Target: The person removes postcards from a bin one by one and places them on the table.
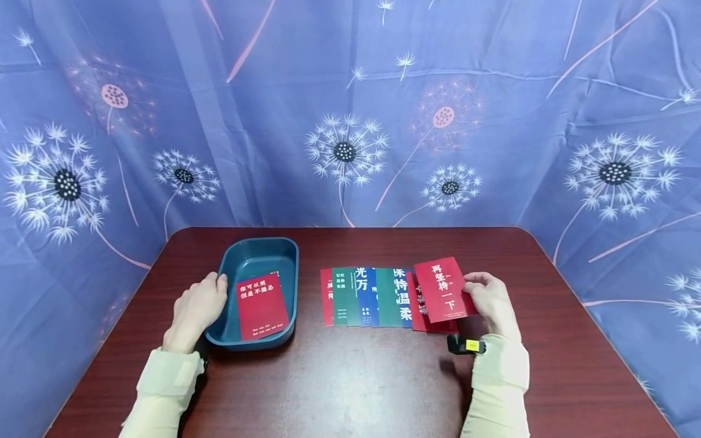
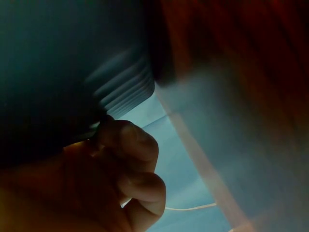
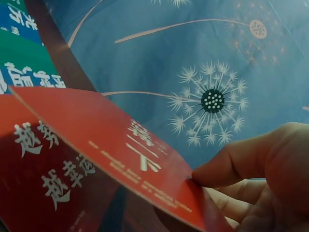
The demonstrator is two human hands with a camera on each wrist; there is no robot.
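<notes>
Red card (image 1: pixel 445 291) in right hand (image 1: pixel 494 299), pinched, maybe to leave words showing. Gripping tub (image 1: pixel 257 250) with left hand (image 1: pixel 194 308), maybe for steadiness.

The left hand (image 1: pixel 196 309) grips with curled fingers (image 2: pixel 140 142), while the right hand (image 1: pixel 491 303) (well apart from it) pinches.

Glare whitens the tabletop (image 1: pixel 356 392); the left wrist view is dim and blurred.
</notes>
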